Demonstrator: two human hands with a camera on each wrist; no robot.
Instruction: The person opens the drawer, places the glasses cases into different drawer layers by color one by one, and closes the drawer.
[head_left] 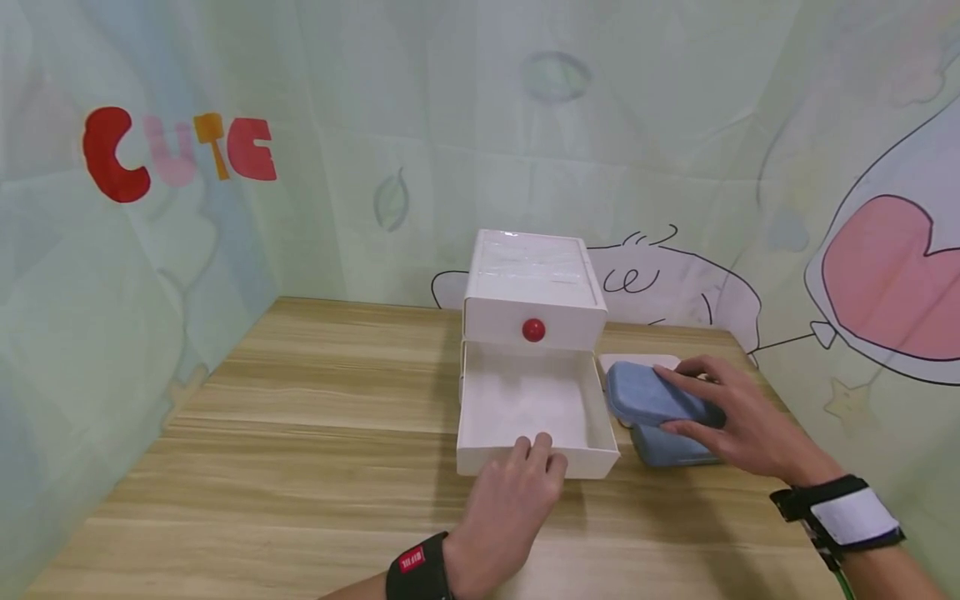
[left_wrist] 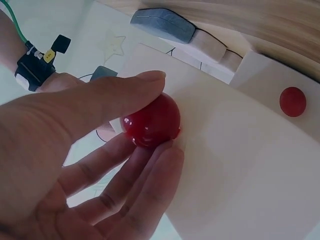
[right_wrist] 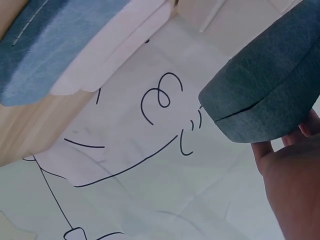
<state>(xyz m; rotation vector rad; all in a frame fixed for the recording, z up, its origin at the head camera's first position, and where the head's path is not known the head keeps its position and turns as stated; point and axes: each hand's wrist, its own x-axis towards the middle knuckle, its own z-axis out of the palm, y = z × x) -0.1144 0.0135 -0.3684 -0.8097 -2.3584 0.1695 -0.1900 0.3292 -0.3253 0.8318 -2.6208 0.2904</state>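
Observation:
A small white chest (head_left: 536, 267) stands on the table, its lower drawer (head_left: 525, 392) pulled out toward me. At the drawer front, my left hand (head_left: 513, 504) pinches a round red knob (left_wrist: 152, 120) between thumb and fingers. To the right of the drawer, my right hand (head_left: 750, 417) grips a blue glasses case (head_left: 648, 392), thumb on one side and fingers on the other. That case is raised above the table, tilted in the right wrist view, with its lid closed along a dark seam. Beneath it, a second blue glasses case (head_left: 671, 447) lies on the wooden table.
The upper drawer, with its own red knob (head_left: 533, 330), is closed above the open one. A pale pinkish case (head_left: 637, 360) lies behind the blue ones, partly hidden. Printed cloth (head_left: 360, 150) hangs behind and at both sides of the wooden table (head_left: 322, 433).

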